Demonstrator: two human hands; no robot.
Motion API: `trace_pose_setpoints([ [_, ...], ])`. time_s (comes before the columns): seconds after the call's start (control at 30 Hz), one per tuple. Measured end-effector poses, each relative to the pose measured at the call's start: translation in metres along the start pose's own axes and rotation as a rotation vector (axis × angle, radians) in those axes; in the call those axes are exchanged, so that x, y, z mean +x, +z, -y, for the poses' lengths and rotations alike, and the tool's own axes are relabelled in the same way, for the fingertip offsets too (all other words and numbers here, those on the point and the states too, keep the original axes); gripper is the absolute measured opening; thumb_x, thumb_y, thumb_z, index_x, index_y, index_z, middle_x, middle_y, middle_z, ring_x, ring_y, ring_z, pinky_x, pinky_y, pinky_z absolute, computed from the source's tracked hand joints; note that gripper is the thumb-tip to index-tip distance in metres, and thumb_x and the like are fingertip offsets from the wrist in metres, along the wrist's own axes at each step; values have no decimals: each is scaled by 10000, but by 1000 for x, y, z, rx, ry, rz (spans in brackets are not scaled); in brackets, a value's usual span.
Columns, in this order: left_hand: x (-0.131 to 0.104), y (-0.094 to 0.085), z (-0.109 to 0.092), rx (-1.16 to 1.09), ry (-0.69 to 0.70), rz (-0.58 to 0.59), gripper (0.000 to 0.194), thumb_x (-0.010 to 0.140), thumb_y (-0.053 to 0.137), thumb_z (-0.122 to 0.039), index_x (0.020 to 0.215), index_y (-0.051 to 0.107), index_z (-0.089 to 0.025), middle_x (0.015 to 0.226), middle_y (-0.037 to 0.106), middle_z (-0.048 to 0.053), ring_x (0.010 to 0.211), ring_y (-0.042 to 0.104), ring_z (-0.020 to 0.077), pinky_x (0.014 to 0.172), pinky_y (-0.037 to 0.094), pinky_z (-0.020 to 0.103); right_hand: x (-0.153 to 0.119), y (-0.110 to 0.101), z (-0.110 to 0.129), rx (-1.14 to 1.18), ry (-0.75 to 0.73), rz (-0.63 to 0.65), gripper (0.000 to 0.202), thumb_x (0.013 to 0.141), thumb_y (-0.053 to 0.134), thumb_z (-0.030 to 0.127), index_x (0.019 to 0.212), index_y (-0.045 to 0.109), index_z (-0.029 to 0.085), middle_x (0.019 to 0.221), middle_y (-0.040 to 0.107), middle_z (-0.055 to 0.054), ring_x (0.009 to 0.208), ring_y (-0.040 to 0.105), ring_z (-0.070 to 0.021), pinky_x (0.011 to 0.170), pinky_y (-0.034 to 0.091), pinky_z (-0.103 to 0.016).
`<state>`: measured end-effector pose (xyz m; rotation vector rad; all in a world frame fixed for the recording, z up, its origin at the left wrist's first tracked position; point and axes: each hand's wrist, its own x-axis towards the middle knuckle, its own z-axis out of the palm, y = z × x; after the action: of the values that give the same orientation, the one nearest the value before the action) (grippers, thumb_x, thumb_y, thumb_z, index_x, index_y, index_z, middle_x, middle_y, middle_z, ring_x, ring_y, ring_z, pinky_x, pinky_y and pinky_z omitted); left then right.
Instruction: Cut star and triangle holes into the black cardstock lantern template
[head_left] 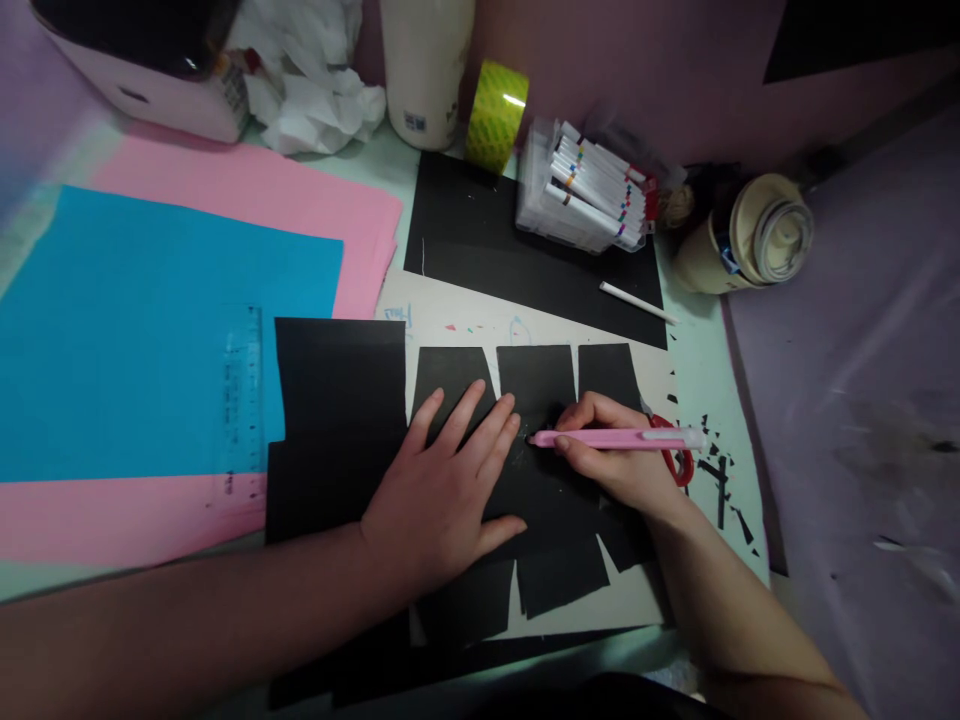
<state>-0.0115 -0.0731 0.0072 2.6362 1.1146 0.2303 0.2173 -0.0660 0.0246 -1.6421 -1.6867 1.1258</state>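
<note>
My left hand (454, 485) lies flat with fingers spread on a cut sheet of black paper (559, 515), pressing it to the work surface. The paper has narrow slits and separate flaps along its upper and lower edges. My right hand (611, 455) is closed around a slim pink pen (607, 439) held nearly level. Its dark tip touches the paper just right of my left fingertips, where faint light marks show. Red-handled scissors (681, 455) lie partly hidden behind my right hand.
Blue paper (165, 340) and pink paper (367, 215) lie left, with a clear ruler (244, 400) on top. Behind stand yellow tape (496, 115), a box of white markers (592, 190) and a lidded cup (750, 240). Black scraps (721, 490) litter the right edge.
</note>
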Motion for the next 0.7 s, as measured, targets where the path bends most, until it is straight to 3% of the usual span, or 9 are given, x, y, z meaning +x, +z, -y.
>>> trace_pose_setpoints([
  [0.7, 0, 0, 0, 10, 6, 14, 833, 866, 521, -683, 1487, 416, -138, 1610, 291, 46, 1493, 202, 328, 1191, 165, 569, 1, 2, 2, 42, 7, -11, 157, 788, 698, 256, 701, 580, 199, 685, 636, 3, 620, 562, -129, 569, 425, -246],
])
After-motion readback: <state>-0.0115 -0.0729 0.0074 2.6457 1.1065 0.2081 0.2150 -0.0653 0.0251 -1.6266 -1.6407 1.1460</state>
